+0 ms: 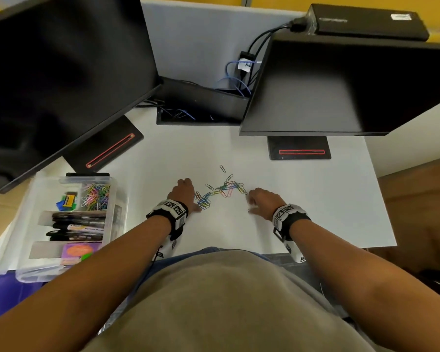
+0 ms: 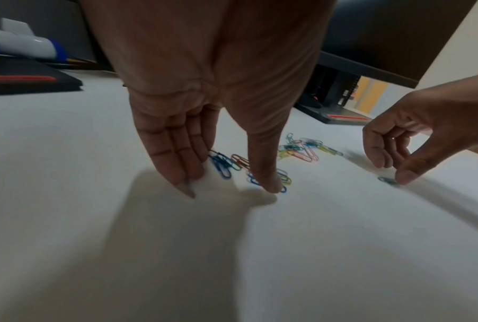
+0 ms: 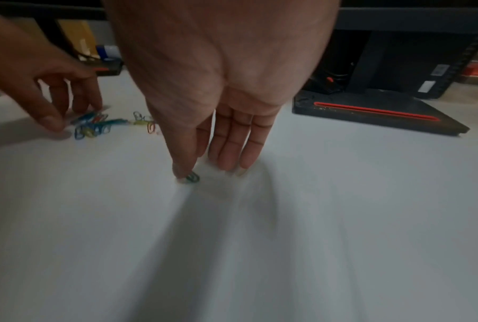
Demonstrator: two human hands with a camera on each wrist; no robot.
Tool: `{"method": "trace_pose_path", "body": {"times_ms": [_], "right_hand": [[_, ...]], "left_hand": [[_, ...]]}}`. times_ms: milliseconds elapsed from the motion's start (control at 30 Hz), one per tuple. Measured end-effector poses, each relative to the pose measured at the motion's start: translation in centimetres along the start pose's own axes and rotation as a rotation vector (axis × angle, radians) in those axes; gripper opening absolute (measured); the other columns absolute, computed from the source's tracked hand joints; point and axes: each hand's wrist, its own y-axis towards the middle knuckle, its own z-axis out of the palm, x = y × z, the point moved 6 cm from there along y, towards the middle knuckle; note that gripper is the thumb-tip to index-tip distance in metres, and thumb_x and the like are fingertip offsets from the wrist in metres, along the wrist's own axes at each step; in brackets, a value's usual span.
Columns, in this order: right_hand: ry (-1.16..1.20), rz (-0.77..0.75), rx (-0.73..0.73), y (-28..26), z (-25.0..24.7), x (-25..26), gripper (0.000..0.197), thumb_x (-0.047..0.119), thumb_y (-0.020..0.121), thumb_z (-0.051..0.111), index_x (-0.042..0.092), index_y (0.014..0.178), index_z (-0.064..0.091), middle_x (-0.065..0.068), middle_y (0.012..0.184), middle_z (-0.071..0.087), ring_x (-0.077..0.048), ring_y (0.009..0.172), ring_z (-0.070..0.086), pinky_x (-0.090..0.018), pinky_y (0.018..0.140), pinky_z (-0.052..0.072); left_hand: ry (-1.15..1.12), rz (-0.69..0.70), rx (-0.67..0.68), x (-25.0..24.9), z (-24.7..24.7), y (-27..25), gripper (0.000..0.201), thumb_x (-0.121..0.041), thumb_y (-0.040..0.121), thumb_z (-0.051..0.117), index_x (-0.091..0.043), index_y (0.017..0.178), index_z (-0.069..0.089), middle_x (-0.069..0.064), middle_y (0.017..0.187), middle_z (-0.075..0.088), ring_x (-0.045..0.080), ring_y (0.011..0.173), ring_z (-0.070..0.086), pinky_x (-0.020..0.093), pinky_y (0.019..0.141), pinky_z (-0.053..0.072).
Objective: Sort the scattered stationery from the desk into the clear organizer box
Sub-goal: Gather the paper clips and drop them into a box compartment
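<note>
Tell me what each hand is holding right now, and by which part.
Nothing is lifted. The right hand presses its thumb tip on one end of a lone dark paper clip lying on the desk; the left hand touches the clip pile with straight fingers.

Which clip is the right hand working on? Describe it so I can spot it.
Start at the loose clips mid-desk, then go to the right hand. Under its thumb tip lies one dark blue-green clip, alone, apart from the pile.

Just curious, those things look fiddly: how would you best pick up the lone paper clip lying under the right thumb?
The paper clip lies flat on the desk, so come from above. The right hand probably does best pinching its two long wire sides, or sliding it until one end lifts.
</note>
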Motion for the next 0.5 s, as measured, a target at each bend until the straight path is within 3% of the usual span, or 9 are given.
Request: {"method": "trace_pose_path", "body": {"times_ms": [167,367,500], "right_hand": [[-0.071,-0.044,0.052,0.2,1.2,-0.2,0.008,0.019,0.088,0.067,0.019,0.088,0.06,-0.001,0.104,0.057,-0.021,0.093,0.058,-0.028,0.073,0.041],[0.001,-0.091,0.027,1.9,0.3,1.5,0.014,0.018,0.088,0.067,0.02,0.081,0.056,0.003,0.094,0.056,-0.02,0.085,0.057,-0.028,0.071,0.041],[0.018,-0.123,-0.022,3.4,-0.5,3.4,0.009,0.021,0.089,0.067,0.016,0.086,0.059,-0.001,0.099,0.061,-0.023,0.089,0.059,-0.031,0.073,0.046]], "left_hand": [[0.022,0.056,-0.007,-1.6,0.9,0.3,0.083,-0.026,0.07,0.086,-0.002,0.13,0.034,0.015,0.126,0.042,0.032,0.107,0.057,0.039,0.082,0.05],[0.037,0.158,-0.052,-3.2,1.0,0.9,0.062,-0.013,0.08,0.077,-0.002,0.128,0.039,0.016,0.122,0.046,0.032,0.101,0.059,0.038,0.08,0.05],[0.037,0.251,-0.102,-4.0,0.9,1.4,0.046,-0.008,0.081,0.071,-0.005,0.12,0.045,0.012,0.115,0.049,0.029,0.1,0.055,0.037,0.074,0.046]]}}
